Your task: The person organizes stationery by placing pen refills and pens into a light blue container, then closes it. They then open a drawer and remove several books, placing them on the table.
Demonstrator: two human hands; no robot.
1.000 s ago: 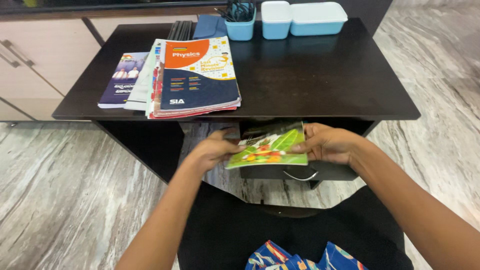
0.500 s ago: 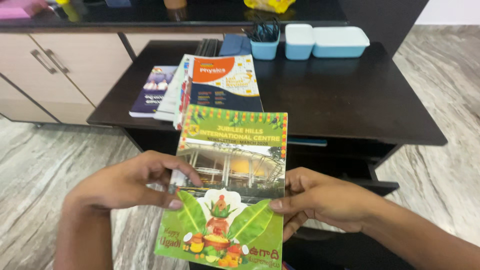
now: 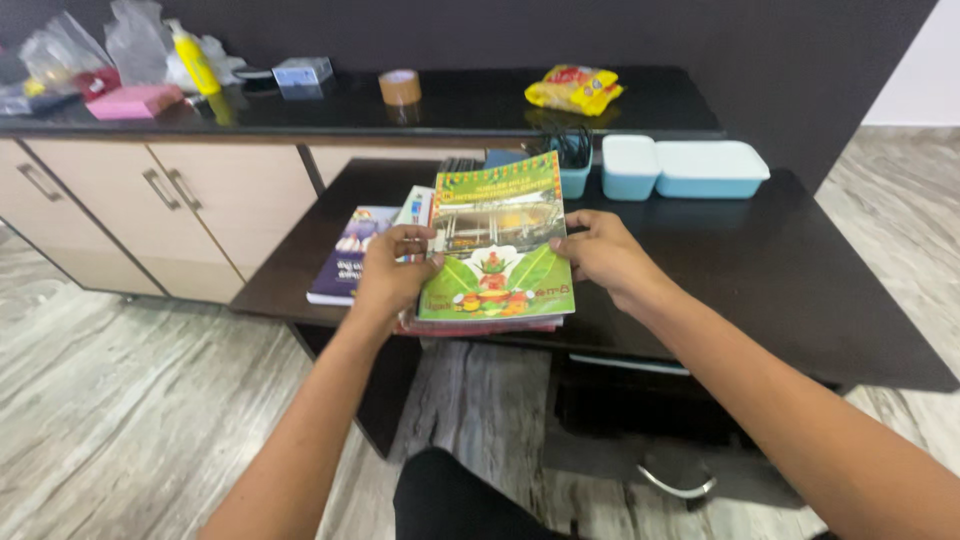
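A green magazine [image 3: 497, 245] with a festive cover lies on top of the stack of books [image 3: 480, 323] on the dark table [image 3: 760, 280]. My left hand [image 3: 395, 272] grips its left edge, thumb on the cover. On the right edge rests my right hand [image 3: 598, 252], fingers pinching it. A purple booklet [image 3: 345, 268] pokes out to the left of the stack.
Light blue lidded boxes [image 3: 690, 165] and a blue pen holder [image 3: 573, 160] stand at the table's back. Beige cabinets [image 3: 180, 215] with a dark counter hold a tape roll [image 3: 400, 87], a yellow packet [image 3: 573, 88] and bags. An open drawer [image 3: 650, 450] sticks out below the table.
I lifted the green magazine out of the drawer, held it up in both hands, then carried it forward onto the book stack. The view rose toward the counter.
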